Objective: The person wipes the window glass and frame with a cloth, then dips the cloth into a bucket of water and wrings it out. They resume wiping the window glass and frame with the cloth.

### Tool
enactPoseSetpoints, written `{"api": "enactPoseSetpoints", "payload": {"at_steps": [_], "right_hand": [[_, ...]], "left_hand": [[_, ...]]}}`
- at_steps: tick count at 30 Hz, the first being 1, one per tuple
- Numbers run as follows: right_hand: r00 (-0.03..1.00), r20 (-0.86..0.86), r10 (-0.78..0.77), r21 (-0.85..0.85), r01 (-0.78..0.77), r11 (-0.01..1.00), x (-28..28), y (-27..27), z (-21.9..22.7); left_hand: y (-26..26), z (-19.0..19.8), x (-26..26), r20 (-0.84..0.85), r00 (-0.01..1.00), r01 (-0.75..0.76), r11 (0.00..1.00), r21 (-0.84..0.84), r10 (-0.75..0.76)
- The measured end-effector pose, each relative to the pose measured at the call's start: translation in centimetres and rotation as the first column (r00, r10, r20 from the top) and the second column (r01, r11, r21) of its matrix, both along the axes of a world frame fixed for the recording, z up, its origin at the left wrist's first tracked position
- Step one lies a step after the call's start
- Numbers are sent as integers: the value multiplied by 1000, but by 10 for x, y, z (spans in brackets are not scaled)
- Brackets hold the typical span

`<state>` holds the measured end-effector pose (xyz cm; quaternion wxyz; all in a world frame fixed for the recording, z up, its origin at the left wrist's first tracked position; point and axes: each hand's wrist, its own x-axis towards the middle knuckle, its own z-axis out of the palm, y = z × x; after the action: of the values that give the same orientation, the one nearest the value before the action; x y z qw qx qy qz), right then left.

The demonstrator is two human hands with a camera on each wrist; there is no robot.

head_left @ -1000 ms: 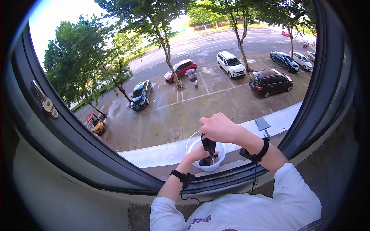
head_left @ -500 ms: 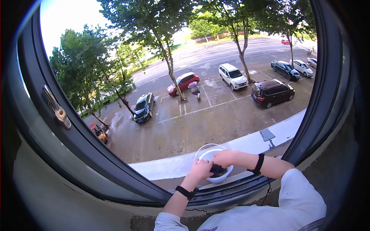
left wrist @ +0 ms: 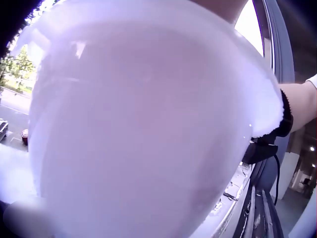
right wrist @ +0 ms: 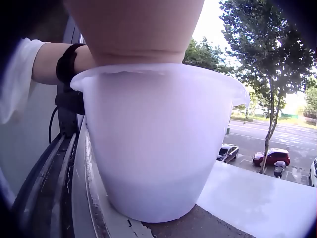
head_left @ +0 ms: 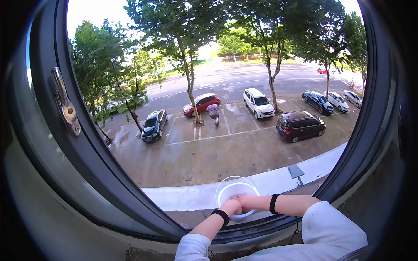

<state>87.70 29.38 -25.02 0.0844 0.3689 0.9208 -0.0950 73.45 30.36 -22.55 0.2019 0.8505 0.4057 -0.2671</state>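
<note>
A white plastic bucket (head_left: pixel 235 189) stands on the outer sill of the open window, its thin wire-like handle raised at the far side. Both hands reach down into it. My left hand (head_left: pixel 230 206) is at the near left of the opening, and my right hand (head_left: pixel 246 202) lies close against it from the right. The fingers of both are hidden inside, so I cannot tell what they hold. From the right wrist view the bucket wall (right wrist: pixel 153 144) hides everything below the forearm. Its side (left wrist: pixel 138 134) fills most of the left wrist view.
A flat grey piece (head_left: pixel 296 170) lies on the white ledge (head_left: pixel 174 199) to the right. The window track (right wrist: pixel 52 188) runs along the near side. At the left is the window frame with its metal handle (head_left: pixel 66 106). Parked cars and trees stand far below.
The right hand, raised a second ago with a dark, dripping cloth, has gone down into the bucket. The left hand has also sunk deeper, and the dark cloth is now out of sight.
</note>
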Motion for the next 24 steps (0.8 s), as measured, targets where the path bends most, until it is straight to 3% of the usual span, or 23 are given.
{"api": "enactPoseSetpoints", "payload": {"at_steps": [1, 2, 4, 7, 10, 12, 14, 18, 19, 21, 22, 23, 24], "right_hand": [[967, 19, -255, -145, 255, 956, -8, -6, 6], [967, 15, -253, -154, 253, 955, -6, -5, 0], [995, 79, 67, 120, -76, 990, 1, 1, -16], [977, 208, 36, 35, -45, 998, -5, 6, -10], [955, 298, -13, -93, 42, 995, -9, -14, 42], [959, 278, -46, -94, 75, 993, -6, -18, 54], [964, 258, -70, -117, 103, 988, -1, -19, 59], [991, -19, -131, -3, 131, 991, 18, -16, 101], [985, -88, -147, 49, 152, 987, 21, -21, 118], [965, -232, -120, 101, 146, 984, 27, -31, 152], [947, -310, -80, 104, 118, 988, 31, -35, 166], [913, -399, -83, 111, 138, 984, 34, -40, 176], [868, -489, -89, 114, 164, 980, 35, -45, 185]], "left_hand": [[-2, -8, 2, 18, 1000, -24, 1000, -18, 24], [-4, -15, 3, 31, 998, -45, 998, -34, 46], [-6, -27, 5, 53, 995, -84, 995, -60, 88], [-7, -34, 8, 16, 993, -120, 992, -36, 120], [-15, -16, 6, -13, 995, -100, 995, 25, 100], [-15, -9, 4, -5, 998, -65, 997, 48, 65], [-16, -17, 1, 110, 990, -104, 990, 98, 93], [-6, -15, -3, 261, 965, -26, 992, 126, -8], [-16, -3, -4, 443, 895, -26, 988, 155, -46], [-35, 27, 3, 482, 870, -205, 964, 168, 101], [-32, 18, 4, 575, 816, -203, 963, 180, 65], [-26, 10, 5, 719, 695, -186, 961, 203, -18], [-27, 19, 4, 780, 625, -232, 959, 161, 21]]}}
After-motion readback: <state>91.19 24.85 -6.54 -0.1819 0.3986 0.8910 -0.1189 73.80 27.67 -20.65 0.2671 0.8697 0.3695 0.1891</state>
